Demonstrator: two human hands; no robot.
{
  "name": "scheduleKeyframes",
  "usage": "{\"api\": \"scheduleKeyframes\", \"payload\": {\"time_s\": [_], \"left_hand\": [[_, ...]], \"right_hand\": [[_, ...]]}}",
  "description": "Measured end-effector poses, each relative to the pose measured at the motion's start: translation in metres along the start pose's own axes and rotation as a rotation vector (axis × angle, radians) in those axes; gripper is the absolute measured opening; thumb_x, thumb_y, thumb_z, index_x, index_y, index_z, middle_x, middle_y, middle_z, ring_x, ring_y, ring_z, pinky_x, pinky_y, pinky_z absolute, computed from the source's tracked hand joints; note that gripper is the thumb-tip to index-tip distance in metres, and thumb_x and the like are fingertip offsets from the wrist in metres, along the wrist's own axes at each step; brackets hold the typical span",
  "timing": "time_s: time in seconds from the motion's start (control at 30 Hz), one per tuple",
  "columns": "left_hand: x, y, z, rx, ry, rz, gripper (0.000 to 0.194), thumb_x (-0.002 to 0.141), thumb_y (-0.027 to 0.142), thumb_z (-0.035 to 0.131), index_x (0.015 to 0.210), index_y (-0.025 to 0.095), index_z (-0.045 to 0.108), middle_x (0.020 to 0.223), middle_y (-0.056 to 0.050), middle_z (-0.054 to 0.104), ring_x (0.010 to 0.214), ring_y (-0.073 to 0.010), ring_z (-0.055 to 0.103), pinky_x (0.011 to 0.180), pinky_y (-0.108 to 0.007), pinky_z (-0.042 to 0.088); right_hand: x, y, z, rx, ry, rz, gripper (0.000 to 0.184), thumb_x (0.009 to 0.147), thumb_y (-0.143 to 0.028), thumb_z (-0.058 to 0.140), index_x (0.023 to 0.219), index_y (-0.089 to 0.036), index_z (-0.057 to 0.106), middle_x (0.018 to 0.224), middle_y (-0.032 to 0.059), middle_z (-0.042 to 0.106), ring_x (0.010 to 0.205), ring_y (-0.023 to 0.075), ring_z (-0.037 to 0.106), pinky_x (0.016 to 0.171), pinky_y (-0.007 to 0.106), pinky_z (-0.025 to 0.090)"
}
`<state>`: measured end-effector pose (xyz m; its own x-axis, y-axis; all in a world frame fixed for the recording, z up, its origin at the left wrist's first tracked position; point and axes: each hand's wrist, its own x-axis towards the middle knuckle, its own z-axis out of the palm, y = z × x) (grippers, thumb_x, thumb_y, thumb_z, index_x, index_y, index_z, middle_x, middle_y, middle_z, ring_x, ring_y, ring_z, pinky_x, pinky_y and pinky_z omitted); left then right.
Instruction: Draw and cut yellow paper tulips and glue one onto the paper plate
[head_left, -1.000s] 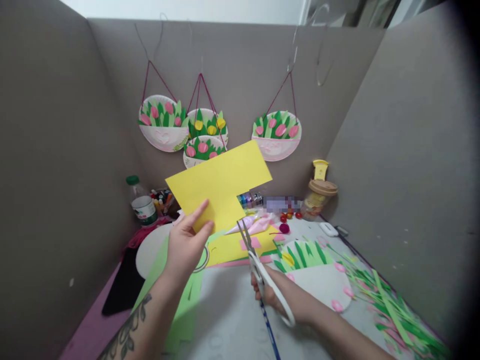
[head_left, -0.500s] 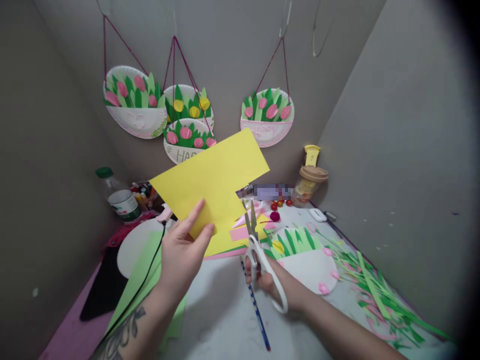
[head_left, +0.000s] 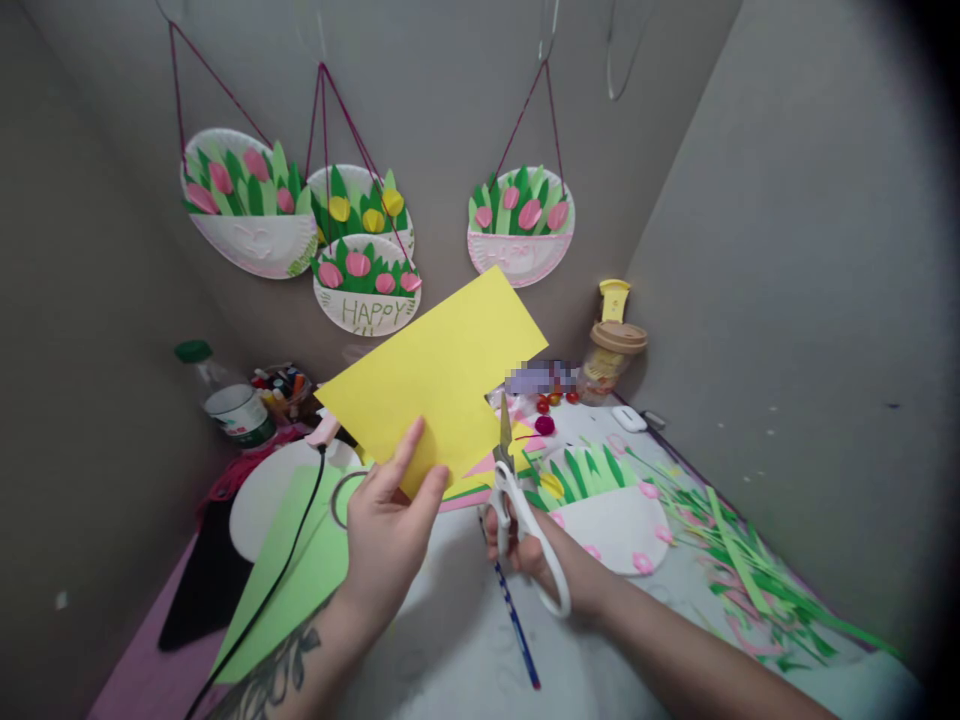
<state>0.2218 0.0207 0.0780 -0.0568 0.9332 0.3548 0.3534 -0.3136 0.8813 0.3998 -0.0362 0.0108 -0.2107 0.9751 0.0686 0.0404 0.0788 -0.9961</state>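
My left hand (head_left: 394,515) pinches a yellow sheet of paper (head_left: 435,385) near its lower edge, thumb and forefinger on the front face. A notch is cut into the sheet's right side. In my right hand (head_left: 525,545) are white-handled scissors (head_left: 504,450), fingers through the loops, blades pointing up beside the notch. The blades look nearly together at the paper's right edge. Beneath the sheet lie pink, yellow and green papers. A blue patterned pencil (head_left: 517,630) rests on the table below my right hand.
A paper-plate basket (head_left: 615,525) with paper leaves lies right of the scissors, near green and pink scraps (head_left: 750,580). At left are light green paper (head_left: 285,570), a black cable (head_left: 300,540) and a bottle (head_left: 232,400). A lidded cup (head_left: 607,365) stands at the back; flower baskets (head_left: 521,255) hang on the wall.
The view has shifted slightly. The yellow sheet and my left hand have moved a little right, nearer the scissors. The scissor blades have come closer together.
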Motion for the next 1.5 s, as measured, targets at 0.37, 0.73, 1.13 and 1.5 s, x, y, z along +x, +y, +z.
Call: {"api": "scheduleKeyframes", "payload": {"time_s": [0.37, 0.73, 1.13, 1.5], "left_hand": [[-0.001, 0.0, 0.0, -0.034, 0.016, 0.0, 0.055, 0.074, 0.04, 0.069, 0.126, 0.022, 0.062, 0.062, 0.004, 0.054, 0.051, -0.0095, 0.04, 0.049, -0.022, 0.039], [-0.003, 0.002, 0.0, -0.012, 0.024, -0.016, 0.053, 0.074, 0.039, 0.068, 0.125, 0.023, 0.062, 0.059, 0.005, 0.048, 0.049, -0.0089, 0.038, 0.048, -0.023, 0.041], [-0.005, -0.005, 0.003, -0.042, 0.043, -0.021, 0.055, 0.073, 0.04, 0.07, 0.125, 0.023, 0.062, 0.059, 0.005, 0.046, 0.051, -0.0089, 0.038, 0.05, -0.022, 0.041], [-0.005, -0.004, 0.004, -0.06, 0.045, -0.002, 0.052, 0.074, 0.037, 0.069, 0.124, 0.023, 0.063, 0.067, 0.003, 0.057, 0.056, -0.0083, 0.046, 0.055, -0.019, 0.045]], "right_hand": [[0.0, 0.002, -0.001, 0.038, -0.009, 0.023, 0.076, 0.068, -0.087, 0.04, 0.098, -0.018, 0.051, 0.087, 0.005, 0.051, 0.078, 0.0191, 0.058, 0.063, 0.028, 0.043], [0.001, -0.007, 0.003, 0.043, 0.038, 0.045, 0.082, 0.063, -0.091, 0.039, 0.094, -0.017, 0.051, 0.081, 0.0043, 0.051, 0.072, 0.0178, 0.057, 0.061, 0.028, 0.043], [0.001, -0.008, 0.003, 0.041, 0.054, 0.061, 0.082, 0.061, -0.091, 0.039, 0.094, -0.016, 0.052, 0.082, 0.0043, 0.05, 0.071, 0.0179, 0.058, 0.062, 0.03, 0.044], [0.002, -0.011, 0.004, 0.068, 0.041, 0.08, 0.083, 0.06, -0.091, 0.042, 0.093, -0.016, 0.051, 0.082, 0.0043, 0.049, 0.071, 0.0176, 0.056, 0.066, 0.032, 0.046]]}}
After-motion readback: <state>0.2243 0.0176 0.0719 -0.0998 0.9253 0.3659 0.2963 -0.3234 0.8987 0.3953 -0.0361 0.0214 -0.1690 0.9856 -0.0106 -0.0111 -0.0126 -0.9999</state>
